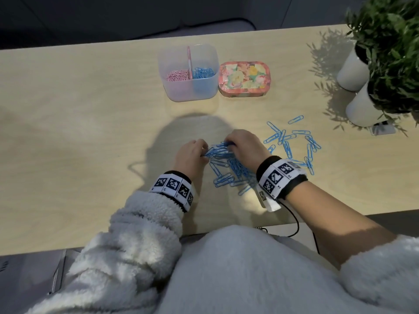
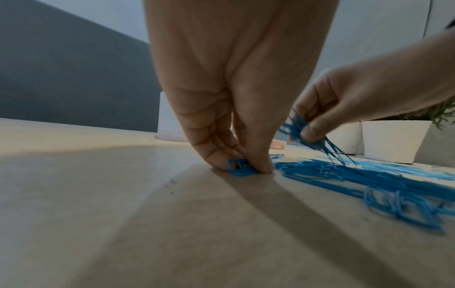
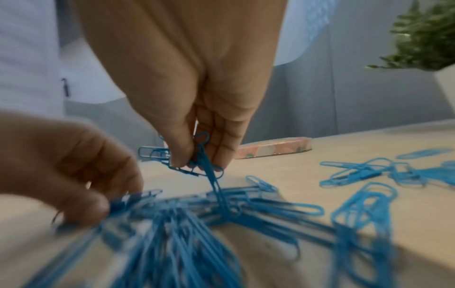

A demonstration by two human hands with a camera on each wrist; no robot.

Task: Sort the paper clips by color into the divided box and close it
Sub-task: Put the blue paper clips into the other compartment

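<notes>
A heap of blue paper clips lies on the wooden table in front of me, with more blue clips scattered to its right. My left hand pinches a few blue clips against the table. My right hand pinches a small bunch of blue clips lifted just above the heap. The translucent divided box stands at the back, pink clips in its left half and blue clips in its right. Its flowered lid lies beside it.
Two white pots with green plants stand at the table's right rear corner. A small white device lies by the nearer pot. My fleece sleeves and lap fill the foreground at the near edge.
</notes>
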